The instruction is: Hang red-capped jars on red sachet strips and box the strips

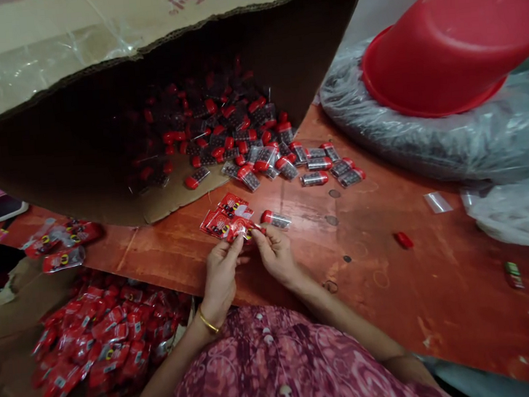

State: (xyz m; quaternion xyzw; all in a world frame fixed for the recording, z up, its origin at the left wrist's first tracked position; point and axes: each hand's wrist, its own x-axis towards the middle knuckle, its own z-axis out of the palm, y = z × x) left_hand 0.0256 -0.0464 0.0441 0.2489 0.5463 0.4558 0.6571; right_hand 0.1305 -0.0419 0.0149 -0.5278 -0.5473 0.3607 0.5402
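Observation:
My left hand (220, 276) pinches a small stack of red printed packets (227, 220) just above the wooden table (381, 262). My right hand (276, 256) is closed on a small clear tube with a red cap (275, 219), holding it against the packets. A heap of the same red-capped tubes (260, 143) spills out of a big tipped cardboard box (78, 134) straight ahead of my hands.
A pile of filled red packets (105, 336) lies low on my left, with more packets (59, 241) on the table's left part. An upturned red basin (455, 46) rests on a bulging clear plastic bag (426, 141) at the right. A loose red cap (404, 240) and a small clear bag (437, 202) lie nearby.

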